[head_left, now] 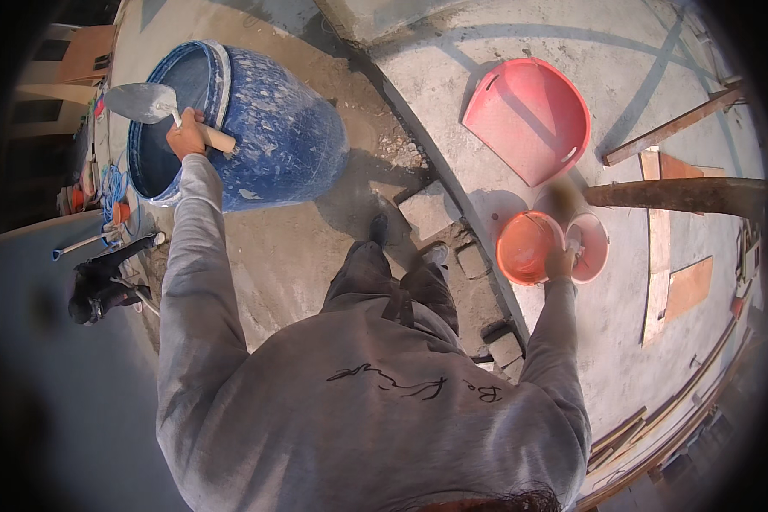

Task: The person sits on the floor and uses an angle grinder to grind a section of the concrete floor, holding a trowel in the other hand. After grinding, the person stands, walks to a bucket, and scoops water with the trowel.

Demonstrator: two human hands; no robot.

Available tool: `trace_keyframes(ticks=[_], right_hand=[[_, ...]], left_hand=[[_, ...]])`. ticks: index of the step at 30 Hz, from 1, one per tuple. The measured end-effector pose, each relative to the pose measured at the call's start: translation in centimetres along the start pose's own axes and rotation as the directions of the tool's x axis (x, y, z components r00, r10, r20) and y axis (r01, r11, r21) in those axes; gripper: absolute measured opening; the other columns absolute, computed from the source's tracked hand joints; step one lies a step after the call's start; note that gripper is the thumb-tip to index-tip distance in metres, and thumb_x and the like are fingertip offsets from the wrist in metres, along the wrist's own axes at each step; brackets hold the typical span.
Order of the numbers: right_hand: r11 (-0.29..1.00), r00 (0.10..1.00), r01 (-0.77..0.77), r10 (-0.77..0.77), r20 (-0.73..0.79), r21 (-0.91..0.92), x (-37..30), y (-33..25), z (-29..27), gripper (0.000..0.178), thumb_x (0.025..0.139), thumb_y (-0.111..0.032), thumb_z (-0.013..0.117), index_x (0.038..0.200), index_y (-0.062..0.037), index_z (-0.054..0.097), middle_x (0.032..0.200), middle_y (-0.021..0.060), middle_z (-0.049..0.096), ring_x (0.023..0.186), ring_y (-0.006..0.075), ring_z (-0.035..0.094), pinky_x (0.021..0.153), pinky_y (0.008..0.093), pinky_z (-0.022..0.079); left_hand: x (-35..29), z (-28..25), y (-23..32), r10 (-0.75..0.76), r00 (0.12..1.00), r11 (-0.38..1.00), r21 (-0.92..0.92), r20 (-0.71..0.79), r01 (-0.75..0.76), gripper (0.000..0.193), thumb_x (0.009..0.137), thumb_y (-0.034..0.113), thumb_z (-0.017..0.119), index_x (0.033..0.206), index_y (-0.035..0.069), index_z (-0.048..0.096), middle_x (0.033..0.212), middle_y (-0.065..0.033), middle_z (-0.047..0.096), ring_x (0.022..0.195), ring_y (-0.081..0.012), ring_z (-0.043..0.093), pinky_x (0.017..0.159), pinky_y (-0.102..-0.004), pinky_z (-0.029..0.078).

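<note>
My left hand (188,136) is closed round a trowel (151,104) near where its metal neck meets the pale wooden handle. The broad grey blade points left, over the mouth of a large blue barrel (277,128) spattered with dried mortar. My right hand (558,263) is at the near rims where an orange bucket (520,247) and a pink bucket (596,247) stand side by side. Its fingers look closed, but what they grip is hidden. Something small and pale (574,238) shows beside them in the pink bucket.
A pink-red plastic tub (533,115) with a straight side lies beyond the buckets. Wooden beams (678,196) and boards lie at the right. A raised concrete edge (439,154) runs past my feet, with broken blocks (503,348) along it. Blue hose (113,189) and tools lie left.
</note>
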State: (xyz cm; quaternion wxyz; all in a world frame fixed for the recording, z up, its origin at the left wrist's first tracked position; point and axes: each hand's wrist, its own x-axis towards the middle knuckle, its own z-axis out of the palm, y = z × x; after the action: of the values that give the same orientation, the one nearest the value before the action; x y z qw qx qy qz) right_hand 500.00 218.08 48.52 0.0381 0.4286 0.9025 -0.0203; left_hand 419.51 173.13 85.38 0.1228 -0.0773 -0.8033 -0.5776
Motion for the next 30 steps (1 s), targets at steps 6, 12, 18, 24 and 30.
trace_keyframes(ticks=[6,12,18,24,30], right_hand=[[0.869,0.981,-0.110,0.018,0.192,0.482,-2.5,-7.9,-3.8,0.011,0.087,-0.013,0.063,0.094,-0.0056,0.068,0.086,0.0105,0.071,0.079,0.0308,0.069,0.088,0.0394,0.051],[0.787,0.958,-0.266,0.155,0.239,0.557,-3.9,-10.4,-7.5,0.030,0.080,-0.013,0.064,0.109,-0.0052,0.067,0.109,0.0161,0.069,0.106,0.0344,0.065,0.095,0.0415,0.050],[0.875,0.980,-0.133,0.185,-0.067,0.466,-8.2,-14.6,-9.5,0.037,0.078,-0.011,0.065,0.114,-0.0028,0.063,0.112,0.0219,0.063,0.111,0.0400,0.059,0.096,0.0480,0.048],[0.812,0.918,-0.283,0.383,-0.100,0.510,-12.3,-20.6,-11.4,0.043,0.081,-0.009,0.065,0.122,0.0038,0.058,0.114,0.0241,0.061,0.111,0.0404,0.059,0.093,0.0475,0.051],[0.546,0.968,-0.243,0.191,0.163,0.802,-13.4,-28.0,-15.2,0.052,0.091,-0.024,0.066,0.133,0.0024,0.051,0.119,0.0235,0.062,0.106,0.0308,0.062,0.088,0.0385,0.052]], left_hand=[[1.7,-3.1,-0.1,-0.014,0.998,0.999,0.049,-0.055,0.016,0.028,0.083,0.022,0.066,0.073,-0.004,0.071,0.073,-0.0096,0.069,0.068,-0.0188,0.063,0.068,-0.0318,0.050],[1.7,-2.3,-0.3,-0.036,0.999,0.996,0.084,-0.005,0.036,0.030,0.083,0.026,0.067,0.075,-0.003,0.072,0.075,-0.0105,0.070,0.070,-0.0191,0.064,0.071,-0.0319,0.051],[1.5,-2.5,-0.2,-0.046,0.999,0.996,0.083,0.007,0.045,0.032,0.081,0.028,0.066,0.073,-0.002,0.072,0.075,-0.0102,0.071,0.071,-0.0191,0.065,0.072,-0.0326,0.051],[1.2,-3.2,-0.1,0.026,1.000,0.995,-0.101,0.018,-0.024,0.031,0.082,0.026,0.064,0.072,-0.003,0.071,0.074,-0.0093,0.072,0.070,-0.0180,0.065,0.071,-0.0315,0.051],[-8.3,-2.7,1.1,0.121,0.993,0.939,-0.325,0.005,-0.113,0.025,0.086,0.020,0.059,0.081,-0.001,0.070,0.076,-0.0075,0.069,0.070,-0.0145,0.061,0.066,-0.0314,0.049]])
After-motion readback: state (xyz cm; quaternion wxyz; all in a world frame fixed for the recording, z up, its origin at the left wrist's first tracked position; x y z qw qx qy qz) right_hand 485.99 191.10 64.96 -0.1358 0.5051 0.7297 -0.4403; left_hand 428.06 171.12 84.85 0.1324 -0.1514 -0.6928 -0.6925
